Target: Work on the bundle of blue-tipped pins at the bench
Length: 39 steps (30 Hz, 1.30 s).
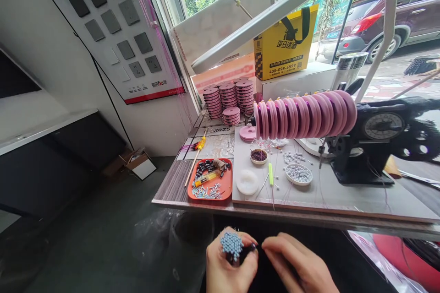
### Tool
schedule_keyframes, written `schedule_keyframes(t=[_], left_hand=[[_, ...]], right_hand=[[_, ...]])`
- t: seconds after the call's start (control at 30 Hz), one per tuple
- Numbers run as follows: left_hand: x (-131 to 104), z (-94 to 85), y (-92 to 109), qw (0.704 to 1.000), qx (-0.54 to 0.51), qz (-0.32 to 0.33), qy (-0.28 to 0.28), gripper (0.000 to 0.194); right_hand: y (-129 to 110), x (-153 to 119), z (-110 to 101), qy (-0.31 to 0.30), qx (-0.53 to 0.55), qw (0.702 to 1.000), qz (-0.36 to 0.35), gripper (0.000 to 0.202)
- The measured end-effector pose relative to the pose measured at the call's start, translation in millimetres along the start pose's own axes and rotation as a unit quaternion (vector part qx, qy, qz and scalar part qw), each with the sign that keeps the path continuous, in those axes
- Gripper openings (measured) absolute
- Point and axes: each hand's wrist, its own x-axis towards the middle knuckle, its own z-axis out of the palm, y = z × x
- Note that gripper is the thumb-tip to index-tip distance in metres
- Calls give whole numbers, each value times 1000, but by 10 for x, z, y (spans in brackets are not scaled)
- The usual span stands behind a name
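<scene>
My left hand (pixel 229 265) is low in front of the table edge, closed around a bundle of pale blue beaded pins (pixel 231 243) that stick up like a small cluster. A dark bead (pixel 253 246) shows at its fingertips. My right hand (pixel 295 263) lies just to the right, with its fingertips pinched together close to that bead. Whether it grips a thread or the bead I cannot make out. Both hands are below the table, over my dark lap.
The table (pixel 309 206) carries an orange tray (pixel 225 187) of beads, two small bead dishes (pixel 299 174), a white disc (pixel 247 181), a row of pink spools (pixel 304 114) on a black winding machine (pixel 374 146) and stacks of pink spools (pixel 228 96). A lamp arm (pixel 271 13) hangs overhead.
</scene>
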Motion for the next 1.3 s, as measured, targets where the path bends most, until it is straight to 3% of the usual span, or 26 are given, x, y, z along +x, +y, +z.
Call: schedule_keyframes(t=[0.13, 0.33, 0.4, 0.53, 0.67, 0.83, 0.9, 1.0, 1.07, 1.2, 1.23, 1.3], left_hand=[[2, -23, -8, 997, 74, 37, 8, 7], [-8, -26, 9, 962, 221, 160, 4, 14], [-11, -31, 17, 959, 228, 167, -11, 15], [-6, -54, 31, 975, 194, 88, -68, 6], [21, -126, 88, 990, 86, -33, -102, 5], [51, -260, 158, 983, -72, -135, -104, 25], [50, -276, 158, 978, -96, -155, -100, 31], [44, -256, 141, 974, -115, -176, -82, 37], [43, -232, 127, 974, -119, -184, -57, 39], [58, -186, 92, 971, -130, -200, -16, 42], [62, -172, 79, 969, -137, -205, -13, 44], [67, -142, 45, 963, -163, -213, -18, 49]], right_hand=[[18, 2, 63, 64, -134, 986, -72, 24], [91, 29, 99, 93, -269, 946, -156, 33], [109, 13, 110, 80, -257, 952, -143, 33], [97, -29, 83, -5, -134, 990, -46, 27], [55, -5, -2, -136, -10, 990, 35, 15], [64, 40, -57, -130, 49, 984, 110, 19], [66, 42, -50, -160, 107, 971, 140, 18], [43, 47, -7, -230, 271, 911, 209, 36], [29, 54, 35, -228, 354, 872, 251, 33], [47, 50, 91, -180, 405, 839, 316, 45], [53, 47, 88, -171, 401, 839, 325, 46], [53, 46, 61, -142, 352, 869, 319, 44]])
